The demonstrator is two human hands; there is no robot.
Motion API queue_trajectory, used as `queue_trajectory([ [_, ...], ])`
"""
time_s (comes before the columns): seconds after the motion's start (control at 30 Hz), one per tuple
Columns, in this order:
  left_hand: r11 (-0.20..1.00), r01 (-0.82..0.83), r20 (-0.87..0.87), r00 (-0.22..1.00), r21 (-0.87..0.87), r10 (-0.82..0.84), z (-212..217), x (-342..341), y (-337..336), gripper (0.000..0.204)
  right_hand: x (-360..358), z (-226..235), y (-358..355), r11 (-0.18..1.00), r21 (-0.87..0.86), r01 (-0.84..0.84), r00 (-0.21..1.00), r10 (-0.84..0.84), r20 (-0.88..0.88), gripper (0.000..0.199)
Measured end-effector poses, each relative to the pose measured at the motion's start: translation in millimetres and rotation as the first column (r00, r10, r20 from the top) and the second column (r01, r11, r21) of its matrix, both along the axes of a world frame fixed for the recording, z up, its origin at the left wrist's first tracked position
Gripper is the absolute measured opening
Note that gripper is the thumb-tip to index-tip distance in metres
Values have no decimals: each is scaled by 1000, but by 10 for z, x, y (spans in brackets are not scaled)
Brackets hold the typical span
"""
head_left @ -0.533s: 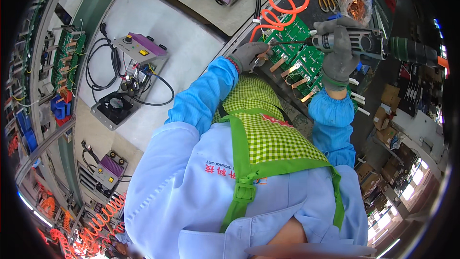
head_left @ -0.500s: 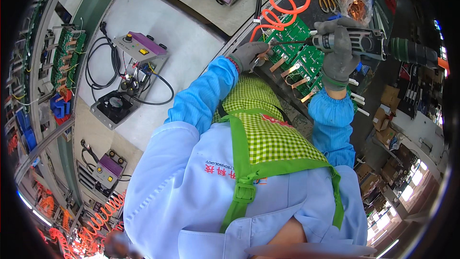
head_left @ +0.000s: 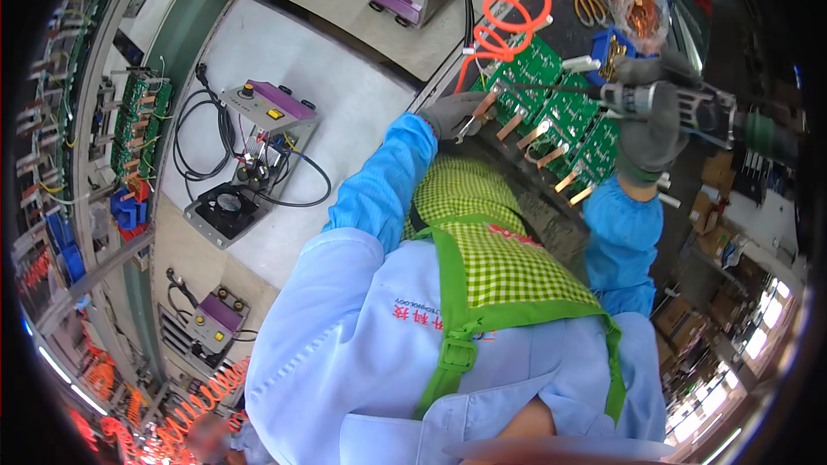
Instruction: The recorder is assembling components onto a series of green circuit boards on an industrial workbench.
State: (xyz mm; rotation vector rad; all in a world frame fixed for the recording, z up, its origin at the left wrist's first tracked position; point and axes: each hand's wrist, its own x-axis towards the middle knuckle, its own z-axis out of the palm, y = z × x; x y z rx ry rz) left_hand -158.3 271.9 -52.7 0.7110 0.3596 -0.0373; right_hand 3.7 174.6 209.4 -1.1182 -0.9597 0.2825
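My gloved right hand (head_left: 652,125) is wrapped round a power screwdriver (head_left: 633,99), blurred by motion. Its long thin bit (head_left: 556,88) points left above the green circuit boards (head_left: 564,112), which lie in a row with copper strips (head_left: 510,125) along their near edge. At the left end of that row is my gloved left hand (head_left: 454,114), closed on a small silver wrench (head_left: 466,127) whose open jaw sticks out toward me. The fingertips are beside the first copper strip; whether they touch it I cannot tell.
An orange coiled air hose (head_left: 517,13) hangs over the boards' far end. Beyond them are a blue parts box (head_left: 610,53), scissors (head_left: 589,7) and a bag of copper-coloured parts (head_left: 642,17). Purple-fronted units with fans and cables (head_left: 258,159) stand on the left bench.
My right hand has drawn the screwdriver to the right, so its bit is farther from my left hand. The whole view has shifted slightly. A blue parts box now shows more fully.
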Motion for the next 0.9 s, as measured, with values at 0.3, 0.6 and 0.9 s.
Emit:
queue_trajectory([
  [0.3,959,-158,-164,979,-237,121,-128,-9,-506,16,100,-103,-293,998,-35,50,998,-49,27,40],
  [0.6,529,-109,183,979,842,-91,118,192,-490,45,52,-302,-335,974,-179,139,990,-143,-9,41],
  [0.9,989,-121,-209,973,-91,100,97,344,-556,30,9,-255,-294,968,-219,119,992,-122,-3,37],
])
